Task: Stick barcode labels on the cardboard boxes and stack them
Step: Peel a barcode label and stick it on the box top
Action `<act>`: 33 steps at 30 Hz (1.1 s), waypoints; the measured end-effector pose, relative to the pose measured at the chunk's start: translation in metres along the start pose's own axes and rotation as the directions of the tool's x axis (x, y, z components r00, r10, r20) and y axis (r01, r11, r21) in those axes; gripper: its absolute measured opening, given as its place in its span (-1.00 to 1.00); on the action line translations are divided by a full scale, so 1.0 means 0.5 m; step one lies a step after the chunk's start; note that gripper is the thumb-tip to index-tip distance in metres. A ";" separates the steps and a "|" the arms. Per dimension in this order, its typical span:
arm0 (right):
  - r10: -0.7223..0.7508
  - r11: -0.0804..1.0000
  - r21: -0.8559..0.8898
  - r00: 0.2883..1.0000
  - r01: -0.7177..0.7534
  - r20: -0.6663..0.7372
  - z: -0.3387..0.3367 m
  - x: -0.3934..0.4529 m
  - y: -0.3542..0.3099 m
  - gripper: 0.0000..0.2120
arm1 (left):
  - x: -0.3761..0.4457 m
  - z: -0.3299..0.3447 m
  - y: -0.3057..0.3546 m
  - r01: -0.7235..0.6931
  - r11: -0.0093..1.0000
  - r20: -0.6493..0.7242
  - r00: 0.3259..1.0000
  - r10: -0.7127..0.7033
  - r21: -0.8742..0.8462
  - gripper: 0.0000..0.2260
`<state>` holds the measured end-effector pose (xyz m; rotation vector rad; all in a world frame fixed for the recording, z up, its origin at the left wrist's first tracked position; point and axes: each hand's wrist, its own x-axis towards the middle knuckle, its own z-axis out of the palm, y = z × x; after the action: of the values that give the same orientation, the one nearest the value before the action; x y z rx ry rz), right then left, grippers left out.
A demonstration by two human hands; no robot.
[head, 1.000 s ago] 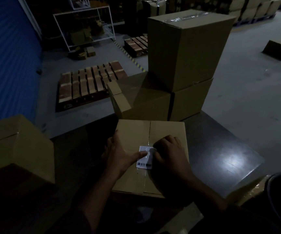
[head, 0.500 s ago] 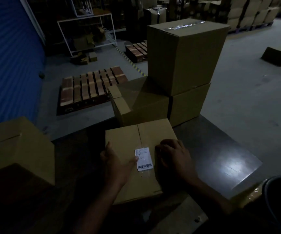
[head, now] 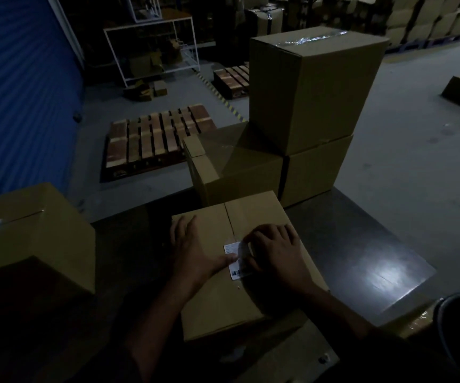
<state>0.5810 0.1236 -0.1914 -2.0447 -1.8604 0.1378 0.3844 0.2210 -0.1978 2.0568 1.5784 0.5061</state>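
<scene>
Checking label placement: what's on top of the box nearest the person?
A white barcode label beside the centre seam, both hands resting on it: left hand, right hand. The label's right part is covered by fingers.

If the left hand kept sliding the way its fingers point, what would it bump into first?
Probably the stacked boxes behind the box that the left hand rests on; nothing shows between, though depth is unclear.
</scene>
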 end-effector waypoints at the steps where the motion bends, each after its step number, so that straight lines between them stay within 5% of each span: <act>1: -0.008 1.000 -0.002 1.000 0.008 0.009 0.002 0.000 0.002 -0.50 | 0.006 -0.001 -0.004 -0.013 1.000 0.015 1.000 0.013 0.006 0.28; 6: 0.013 0.992 0.128 0.999 -0.017 0.032 -0.002 0.004 0.010 -0.61 | 0.059 -0.037 0.019 -0.055 0.974 0.189 0.982 0.013 0.220 0.45; 10: 0.187 0.971 0.167 0.979 -0.172 -0.078 -0.001 -0.074 -0.023 -0.81 | 0.093 -0.058 0.025 -0.108 0.961 0.300 0.954 0.027 0.256 0.40; 16: 0.207 0.974 0.122 0.968 -0.191 -0.142 0.010 -0.110 -0.033 -0.75 | 0.082 -0.053 0.006 -0.080 0.957 0.203 0.979 0.023 0.278 0.36; 22: -0.111 0.991 0.073 0.994 0.112 -0.012 -0.030 -0.022 0.071 -0.76 | -0.019 -0.060 0.000 0.129 0.908 0.040 0.987 -0.158 0.399 0.35; 25: -0.151 0.981 0.123 0.989 0.151 -0.006 -0.044 -0.009 0.072 -0.72 | -0.037 -0.063 -0.012 0.134 0.917 0.061 0.984 -0.169 0.376 0.34; 33: 0.180 0.980 0.103 0.977 -0.169 -0.115 0.012 -0.105 -0.026 -0.70 | -0.022 -0.021 0.009 -0.005 0.966 0.037 0.999 -0.005 0.260 0.18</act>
<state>0.5602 0.0741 -0.2016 -2.1004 -1.5708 0.1379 0.3791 0.2111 -0.1863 2.2427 1.6992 0.2691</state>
